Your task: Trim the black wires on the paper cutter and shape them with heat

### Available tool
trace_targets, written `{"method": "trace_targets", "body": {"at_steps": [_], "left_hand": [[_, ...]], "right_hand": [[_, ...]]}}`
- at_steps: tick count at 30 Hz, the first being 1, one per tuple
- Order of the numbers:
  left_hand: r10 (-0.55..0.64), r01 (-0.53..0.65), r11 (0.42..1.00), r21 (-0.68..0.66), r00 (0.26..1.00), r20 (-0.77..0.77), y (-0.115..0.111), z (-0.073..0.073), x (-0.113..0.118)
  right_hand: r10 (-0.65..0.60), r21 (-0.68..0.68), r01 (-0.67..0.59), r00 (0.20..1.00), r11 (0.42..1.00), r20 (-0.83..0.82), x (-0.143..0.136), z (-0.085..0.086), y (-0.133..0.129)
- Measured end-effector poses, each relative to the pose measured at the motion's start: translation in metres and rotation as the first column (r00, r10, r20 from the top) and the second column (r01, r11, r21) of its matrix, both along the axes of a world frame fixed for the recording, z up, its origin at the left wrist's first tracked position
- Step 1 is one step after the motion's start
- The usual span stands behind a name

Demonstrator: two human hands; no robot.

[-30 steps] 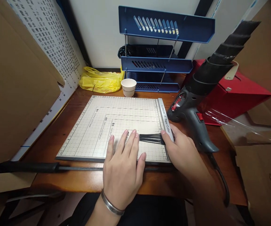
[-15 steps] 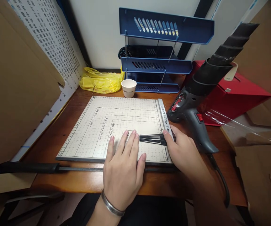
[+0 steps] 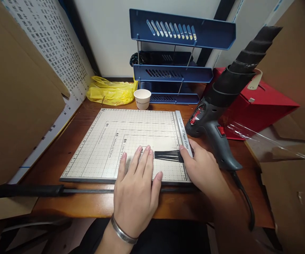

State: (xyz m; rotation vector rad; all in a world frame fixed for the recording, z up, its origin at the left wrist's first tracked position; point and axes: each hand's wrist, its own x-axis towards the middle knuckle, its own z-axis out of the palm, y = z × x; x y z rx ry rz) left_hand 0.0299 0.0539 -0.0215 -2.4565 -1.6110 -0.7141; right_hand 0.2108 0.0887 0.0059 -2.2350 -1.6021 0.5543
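A paper cutter (image 3: 89, 155) with a cream gridded board lies on the desk, its grey metal edge strip on the right. Across the board's right part runs a flat bundle of thin black cords (image 3: 167, 156), fanned side by side. My left hand (image 3: 136, 190) lies flat on the board with fingers stretched, its fingertips at the cords' left end. At the strip, my right hand (image 3: 201, 165) is closed on the cords' right end, thumb on top; its other fingers are mostly hidden beyond the edge. The cutter's long black-handled blade arm (image 3: 49, 190) stretches along the front.
A black heat gun (image 3: 213, 116) stands nozzle up to the right, its cable hanging down, before a red box (image 3: 269, 102). Behind the board are a paper cup (image 3: 142, 100), a yellow plastic bag (image 3: 112, 92) and a blue tiered tray rack (image 3: 173, 72). Cardboard (image 3: 17, 91) walls the left.
The whole view has shifted slightly, so everything sits a little further left. Both hands and the cords keep the same places on the cutter.
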Motion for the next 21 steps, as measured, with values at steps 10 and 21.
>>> {"method": "trace_targets", "body": {"at_steps": [10,21], "left_hand": [[-0.178,0.175,0.983,-0.046,0.982,-0.07,0.013,0.007,0.026],[-0.209,0.206,0.977,-0.047,0.977,-0.052,0.014,0.002,0.03]], "right_hand": [[0.017,0.036,-0.015,0.997,0.999,-0.072,0.0,-0.001,-0.002],[0.056,0.075,-0.05,0.996,0.996,-0.074,0.006,-0.002,0.002]]}}
